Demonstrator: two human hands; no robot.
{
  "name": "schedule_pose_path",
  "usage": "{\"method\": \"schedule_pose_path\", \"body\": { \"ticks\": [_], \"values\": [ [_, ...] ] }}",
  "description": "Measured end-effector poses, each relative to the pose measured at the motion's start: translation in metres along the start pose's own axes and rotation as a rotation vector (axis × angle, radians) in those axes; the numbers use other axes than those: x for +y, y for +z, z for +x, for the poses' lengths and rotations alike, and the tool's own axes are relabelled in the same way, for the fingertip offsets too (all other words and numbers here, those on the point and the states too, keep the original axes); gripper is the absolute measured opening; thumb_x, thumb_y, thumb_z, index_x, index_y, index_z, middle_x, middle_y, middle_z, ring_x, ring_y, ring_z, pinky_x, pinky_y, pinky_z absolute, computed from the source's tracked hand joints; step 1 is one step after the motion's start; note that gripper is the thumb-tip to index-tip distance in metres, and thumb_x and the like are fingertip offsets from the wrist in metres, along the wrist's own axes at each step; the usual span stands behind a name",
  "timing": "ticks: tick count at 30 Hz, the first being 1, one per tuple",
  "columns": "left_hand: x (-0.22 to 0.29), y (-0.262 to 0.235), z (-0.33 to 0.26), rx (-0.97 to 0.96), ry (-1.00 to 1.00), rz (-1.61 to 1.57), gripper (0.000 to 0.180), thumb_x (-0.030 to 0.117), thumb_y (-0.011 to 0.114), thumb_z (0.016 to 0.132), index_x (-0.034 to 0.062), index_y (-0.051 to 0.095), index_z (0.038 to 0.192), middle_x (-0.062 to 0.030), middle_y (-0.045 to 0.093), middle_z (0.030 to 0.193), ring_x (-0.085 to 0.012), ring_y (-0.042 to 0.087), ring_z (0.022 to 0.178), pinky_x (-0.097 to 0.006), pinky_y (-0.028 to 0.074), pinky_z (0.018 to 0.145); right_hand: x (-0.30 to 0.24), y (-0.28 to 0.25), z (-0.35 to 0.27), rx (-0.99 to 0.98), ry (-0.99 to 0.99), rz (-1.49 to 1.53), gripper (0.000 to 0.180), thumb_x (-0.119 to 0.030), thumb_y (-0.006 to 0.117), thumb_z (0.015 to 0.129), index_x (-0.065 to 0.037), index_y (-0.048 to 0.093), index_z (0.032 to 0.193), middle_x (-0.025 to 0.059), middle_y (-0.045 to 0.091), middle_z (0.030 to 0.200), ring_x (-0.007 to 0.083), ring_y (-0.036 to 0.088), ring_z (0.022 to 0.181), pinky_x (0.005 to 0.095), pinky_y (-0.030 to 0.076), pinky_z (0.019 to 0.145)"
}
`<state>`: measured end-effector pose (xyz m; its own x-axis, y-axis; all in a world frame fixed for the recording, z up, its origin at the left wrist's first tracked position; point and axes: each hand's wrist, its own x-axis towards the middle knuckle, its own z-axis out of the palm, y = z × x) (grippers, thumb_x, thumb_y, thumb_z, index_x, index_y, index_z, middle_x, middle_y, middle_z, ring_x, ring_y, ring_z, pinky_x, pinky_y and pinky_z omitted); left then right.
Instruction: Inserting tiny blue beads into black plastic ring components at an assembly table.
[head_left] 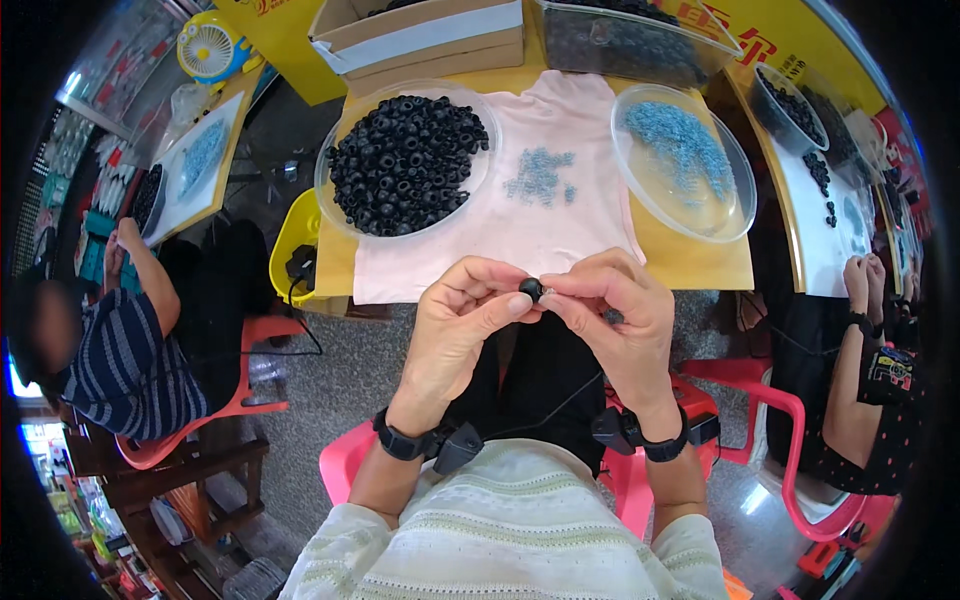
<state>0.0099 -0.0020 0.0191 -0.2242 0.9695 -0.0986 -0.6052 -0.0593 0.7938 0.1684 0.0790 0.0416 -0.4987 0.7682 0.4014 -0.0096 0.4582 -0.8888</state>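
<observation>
Over my lap, just off the table's front edge, my two hands meet. My left hand pinches a small round black plastic piece between thumb and forefinger. From the other side, my right hand closes thumb and forefinger on a tiny light-coloured part against that piece; its kind is too small to make out. Beyond my hands, a heap of small pale blue coil-like pieces lies on a pink cloth. A round clear tub of black hollow pieces stands left of it.
At right a clear tub holds more blue pieces. A cardboard box and a clear bin stand behind. A yellow bucket is below the table's left side. People sit at tables left and right.
</observation>
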Motion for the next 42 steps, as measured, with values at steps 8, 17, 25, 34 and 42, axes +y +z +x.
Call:
{"method": "schedule_pose_path", "body": {
  "ticks": [8, 17, 25, 34, 42],
  "values": [
    [-0.006, -0.013, 0.006, 0.039, -0.036, -0.069, 0.018, 0.001, 0.065, 0.089, -0.0004, 0.06, 0.106, -0.011, 0.067, 0.1, -0.0177, 0.067, 0.09, -0.031, 0.056, 0.083, 0.01, 0.013, 0.006, 0.006, -0.244, -0.307, 0.03, -0.001, 0.075, 0.074, -0.007, 0.072, 0.103, 0.0064, 0.062, 0.082, 0.0183, 0.06, 0.068, 0.028, 0.048, 0.054],
    [-0.018, -0.033, 0.022, 0.068, -0.06, -0.269, 0.019, 0.001, 0.063, 0.09, 0.0007, 0.06, 0.109, -0.0114, 0.067, 0.103, -0.0173, 0.067, 0.094, -0.031, 0.055, 0.086, 0.022, 0.025, 0.022, -0.077, -0.264, -0.436, 0.028, -0.007, 0.073, 0.077, -0.008, 0.07, 0.105, 0.0071, 0.062, 0.085, 0.0228, 0.062, 0.074, 0.0311, 0.05, 0.057],
    [-0.022, -0.049, 0.037, 0.026, -0.085, -0.223, 0.022, 0.004, 0.064, 0.089, 0.0003, 0.06, 0.11, -0.0169, 0.066, 0.106, -0.0217, 0.067, 0.096, -0.031, 0.055, 0.087, 0.049, 0.029, 0.111, -0.127, -0.234, -0.558, 0.005, -0.009, 0.07, 0.078, -0.006, 0.066, 0.08, 0.0073, 0.059, 0.08, 0.0269, 0.06, 0.079, 0.0373, 0.048, 0.065],
    [-0.024, -0.058, 0.039, -0.066, -0.122, -0.228, 0.017, 0.001, 0.061, 0.09, -0.001, 0.06, 0.107, -0.0149, 0.065, 0.107, -0.0214, 0.066, 0.098, -0.037, 0.055, 0.09, 0.081, 0.079, 0.147, -0.487, -0.38, -0.703, 0.002, -0.005, 0.066, 0.069, -0.008, 0.066, 0.069, 0.0031, 0.06, 0.075, 0.0229, 0.058, 0.088, 0.0347, 0.051, 0.065],
    [-0.024, -0.058, 0.04, -0.081, -0.128, -0.217, 0.017, 0.0, 0.06, 0.091, -0.0018, 0.059, 0.107, -0.0152, 0.065, 0.108, -0.0225, 0.066, 0.098, -0.037, 0.055, 0.09, 0.085, 0.099, 0.149, -0.564, -0.401, -1.025, 0.003, -0.008, 0.066, 0.071, -0.008, 0.064, 0.07, 0.0034, 0.061, 0.076, 0.0234, 0.059, 0.086, 0.0343, 0.051, 0.066]
  ]
}}
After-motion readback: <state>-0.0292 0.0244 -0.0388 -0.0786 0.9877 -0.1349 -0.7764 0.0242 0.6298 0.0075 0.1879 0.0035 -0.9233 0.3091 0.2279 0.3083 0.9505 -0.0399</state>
